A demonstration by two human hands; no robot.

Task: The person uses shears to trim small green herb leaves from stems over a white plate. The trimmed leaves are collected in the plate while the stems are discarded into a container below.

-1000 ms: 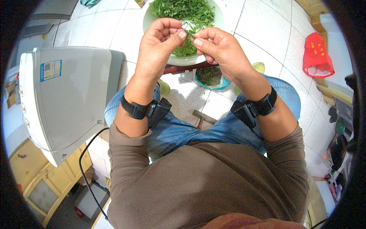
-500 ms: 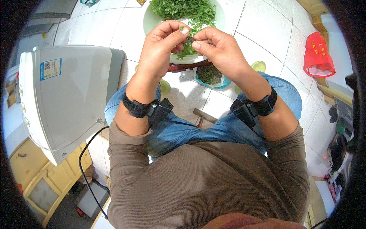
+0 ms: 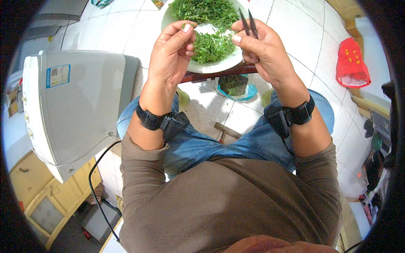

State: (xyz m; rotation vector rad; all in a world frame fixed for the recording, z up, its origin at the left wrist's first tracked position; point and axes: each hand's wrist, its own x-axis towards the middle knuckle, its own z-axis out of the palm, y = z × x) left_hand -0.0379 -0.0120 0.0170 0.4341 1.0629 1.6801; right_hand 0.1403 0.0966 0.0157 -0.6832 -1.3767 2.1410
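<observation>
My left hand [image 3: 174, 48] is closed in a pinch on a small green sprig [image 3: 184, 26], at the left edge of a white basin [image 3: 237, 64]. Most of the sprig is hidden by the fingertips. Fingers curled, my right hand [image 3: 268, 52] grips a pair of small dark scissors [image 3: 249, 25] at the basin's right rim. Their two pointed blades stand apart and point away from me; the handles are hidden in the palm. Leafy greens [image 3: 204, 14] fill the far part of the basin, and a smaller heap of greens [image 3: 214, 46] lies nearer, between my hands.
The basin rests on a dark red wooden support [image 3: 202, 77]. Below, a light-blue plastic bag [image 3: 249, 92] holds dark green bits. A wooden-handled tool [image 3: 228, 130] lies between my legs. A white appliance [image 3: 84, 97] stands at left, a red bag [image 3: 353, 61] at right.
My hands have moved apart, from together over the basin to its left and right sides. The scissor blades now show clearly in my right hand, and the near heap of greens is uncovered.
</observation>
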